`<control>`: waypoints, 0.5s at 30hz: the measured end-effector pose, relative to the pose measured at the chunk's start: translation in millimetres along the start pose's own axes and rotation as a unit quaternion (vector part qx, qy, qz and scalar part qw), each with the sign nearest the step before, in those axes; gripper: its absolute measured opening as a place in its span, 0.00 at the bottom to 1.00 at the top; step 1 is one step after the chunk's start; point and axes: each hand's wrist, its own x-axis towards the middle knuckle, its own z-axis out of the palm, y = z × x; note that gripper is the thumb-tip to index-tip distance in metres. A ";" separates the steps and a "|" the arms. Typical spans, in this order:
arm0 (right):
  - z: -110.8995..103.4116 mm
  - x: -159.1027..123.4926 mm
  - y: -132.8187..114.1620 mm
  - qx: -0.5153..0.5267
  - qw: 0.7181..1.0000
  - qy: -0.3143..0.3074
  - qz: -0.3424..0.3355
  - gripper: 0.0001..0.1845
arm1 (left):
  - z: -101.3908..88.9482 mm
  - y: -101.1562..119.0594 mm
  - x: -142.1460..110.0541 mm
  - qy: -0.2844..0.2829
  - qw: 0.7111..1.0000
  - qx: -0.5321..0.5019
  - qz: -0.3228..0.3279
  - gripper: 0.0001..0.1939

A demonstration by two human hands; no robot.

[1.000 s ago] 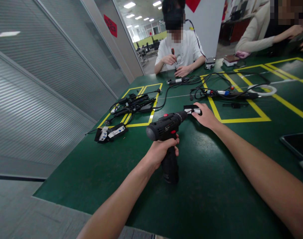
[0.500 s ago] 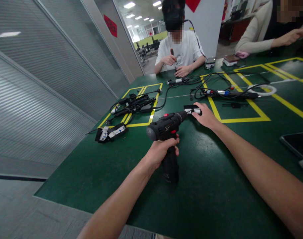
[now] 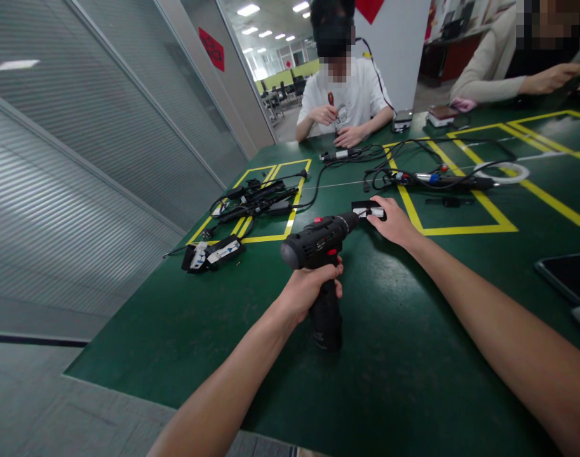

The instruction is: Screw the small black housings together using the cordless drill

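Observation:
My left hand [image 3: 313,285] is wrapped round the grip of a black cordless drill [image 3: 313,244] with red buttons. The drill points away and to the right, and its bit meets a small black-and-white part [image 3: 362,207] lying on the table. From the right, my right hand [image 3: 392,221] grips that part between thumb and fingers. The exact spot where the bit touches is too small to make out. To the left lie two similar black-and-white parts [image 3: 224,249], close together, near a tangle of black cables.
The green table [image 3: 389,381] carries yellow tape outlines. Black cables and adapters [image 3: 261,200] lie at left; a pen-like tool [image 3: 442,181] with cords lies at right, near a phone-like device [image 3: 570,276]. Across sits a person [image 3: 342,101] holding a screwdriver; another person [image 3: 490,76] is at far right.
My hands, the drill and the held part look almost unmoved. The person at far right has shifted their hands slightly.

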 end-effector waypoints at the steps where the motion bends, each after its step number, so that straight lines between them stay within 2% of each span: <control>1: 0.0 -0.1 0.0 0.000 1.000 0.000 0.001 0.26 | 0.1 0.1 -0.1 -0.001 1.000 0.002 0.002 0.12; 15: 2.6 0.2 3.4 -0.007 1.000 0.013 -0.017 0.25 | -0.4 -1.4 1.2 0.001 1.000 0.008 0.008 0.13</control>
